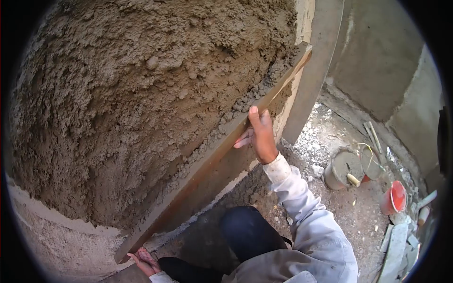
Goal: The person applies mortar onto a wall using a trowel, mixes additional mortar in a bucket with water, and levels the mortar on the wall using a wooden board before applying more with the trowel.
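A long straight board point(203, 168) lies slantwise against a wall covered in rough wet mortar point(118, 94). Crumbs of mortar have gathered along its upper edge. My right hand point(260, 134) grips the board above its middle, thumb on the near face and fingers curled under the lower edge. At the board's lower left end, my left hand point(145, 261) holds its underside, with the fingers partly hidden. Below the board shows a smoother strip of mortar.
A bucket of mortar point(336, 173) with a handled tool stands on the rubble-strewn floor at the right. Beyond it are a red bucket point(394, 198), wooden sticks point(373, 137) and broken slabs point(395, 250). A flat upright panel point(314, 75) borders the mortared wall. My knee is below the board.
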Demonstrator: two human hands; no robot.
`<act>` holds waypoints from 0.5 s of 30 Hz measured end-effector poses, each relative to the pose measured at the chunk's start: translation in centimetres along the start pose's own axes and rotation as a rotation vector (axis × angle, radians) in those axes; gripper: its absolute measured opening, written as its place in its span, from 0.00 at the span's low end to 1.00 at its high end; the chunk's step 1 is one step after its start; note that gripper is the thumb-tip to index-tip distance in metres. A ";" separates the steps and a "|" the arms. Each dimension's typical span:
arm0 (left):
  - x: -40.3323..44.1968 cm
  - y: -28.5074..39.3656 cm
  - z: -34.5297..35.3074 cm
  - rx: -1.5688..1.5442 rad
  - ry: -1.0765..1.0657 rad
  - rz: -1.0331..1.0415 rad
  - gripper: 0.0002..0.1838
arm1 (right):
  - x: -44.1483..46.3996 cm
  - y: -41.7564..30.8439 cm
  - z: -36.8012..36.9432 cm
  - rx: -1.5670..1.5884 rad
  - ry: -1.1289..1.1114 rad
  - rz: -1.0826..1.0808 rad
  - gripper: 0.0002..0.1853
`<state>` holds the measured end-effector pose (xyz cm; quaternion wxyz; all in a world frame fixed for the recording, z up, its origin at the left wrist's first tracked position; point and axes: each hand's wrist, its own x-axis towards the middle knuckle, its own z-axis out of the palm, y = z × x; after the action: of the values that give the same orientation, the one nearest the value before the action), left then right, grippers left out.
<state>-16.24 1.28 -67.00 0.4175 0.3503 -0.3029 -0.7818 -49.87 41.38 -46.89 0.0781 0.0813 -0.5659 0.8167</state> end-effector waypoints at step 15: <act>-4.5 -2.4 9.5 -0.090 -0.302 0.029 0.33 | 9.9 -13.4 -3.0 -0.170 -0.045 -0.151 0.32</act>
<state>-23.05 8.04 -62.13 0.3936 0.2055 -0.3320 -0.8323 -56.74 49.16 -33.53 0.1333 0.1354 -0.6269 0.7556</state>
